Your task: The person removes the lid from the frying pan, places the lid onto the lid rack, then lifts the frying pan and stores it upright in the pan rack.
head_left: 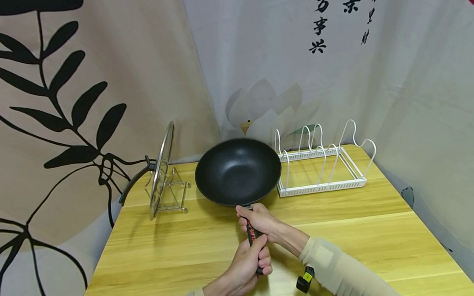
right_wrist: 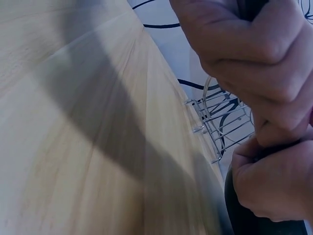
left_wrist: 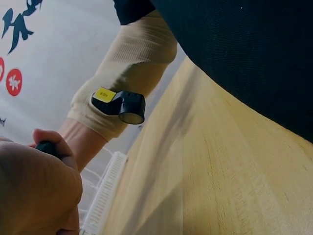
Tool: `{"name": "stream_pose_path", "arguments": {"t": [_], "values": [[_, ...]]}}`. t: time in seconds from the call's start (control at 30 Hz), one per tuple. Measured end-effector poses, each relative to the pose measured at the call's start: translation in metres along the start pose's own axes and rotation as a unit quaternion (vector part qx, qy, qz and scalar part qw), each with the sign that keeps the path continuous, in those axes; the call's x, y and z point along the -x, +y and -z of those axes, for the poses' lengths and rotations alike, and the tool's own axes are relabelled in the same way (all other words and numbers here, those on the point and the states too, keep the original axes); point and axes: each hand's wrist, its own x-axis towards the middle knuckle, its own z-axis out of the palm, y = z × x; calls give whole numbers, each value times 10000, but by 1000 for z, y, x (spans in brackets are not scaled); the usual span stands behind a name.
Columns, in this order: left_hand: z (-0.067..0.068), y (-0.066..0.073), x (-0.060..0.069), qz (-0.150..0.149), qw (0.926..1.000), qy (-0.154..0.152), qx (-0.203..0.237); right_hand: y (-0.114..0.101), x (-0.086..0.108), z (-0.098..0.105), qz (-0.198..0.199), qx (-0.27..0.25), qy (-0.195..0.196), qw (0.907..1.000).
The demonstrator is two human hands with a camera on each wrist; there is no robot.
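A black wok point(head_left: 238, 172) is held above the wooden table, its dark inside facing up toward the head camera. My right hand point(head_left: 260, 220) grips the handle close to the pan, thumb along the top. Behind it, my left hand point(head_left: 247, 262) wraps round the end of the black handle point(head_left: 252, 233), which carries red lettering. In the right wrist view, part of the wok point(right_wrist: 247, 215) shows below the two hands. Most of the handle is hidden by fingers in both wrist views.
Left on the table point(head_left: 146, 258), a glass lid point(head_left: 162, 169) with a black handle stands upright in a wire rack point(head_left: 175, 195). A white rack point(head_left: 322, 188) with looped dividers stands at the back right. A patterned curtain point(head_left: 256, 54) hangs behind.
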Motion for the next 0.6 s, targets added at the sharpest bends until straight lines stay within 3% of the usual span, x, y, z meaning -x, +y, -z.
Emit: {"name": "stream_pose_path", "arguments": {"t": [0.4, 0.6], "values": [[-2, 1, 1, -208, 9991, -335, -151, -13, 6, -5, 215, 18, 80, 9997], [-3, 2, 1, -288, 9987, -357, -239, -20, 9, -7, 339, 99, 49, 9994]]}}
